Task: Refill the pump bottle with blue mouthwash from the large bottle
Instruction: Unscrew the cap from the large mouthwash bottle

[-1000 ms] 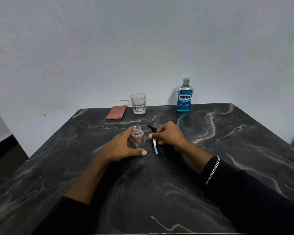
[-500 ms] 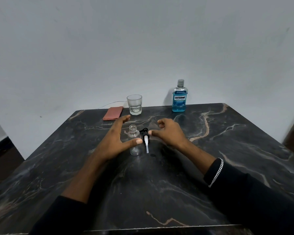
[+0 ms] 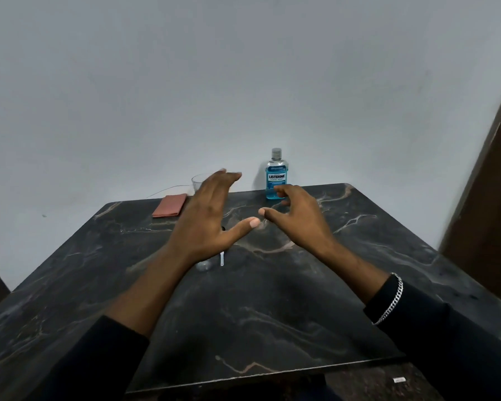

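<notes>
Small clear pump bottle (image 3: 204, 266) stands on the table (image 3: 272, 314), mostly hidden under the left hand (image 3: 211, 215), with the removed pump (image 3: 222, 259) lying at its 3 o'clock. Left and right hand (image 3: 298, 218) hover spread and empty, now lifted off both and reaching toward 12 o'clock. Large bottle (image 3: 276, 176) at the far edge is likely heavy, smooth and sloshy, so grip its waist.

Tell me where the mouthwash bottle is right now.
Head view: the mouthwash bottle stands at the far edge of the table, right of the glass, beyond the right hand.
</notes>
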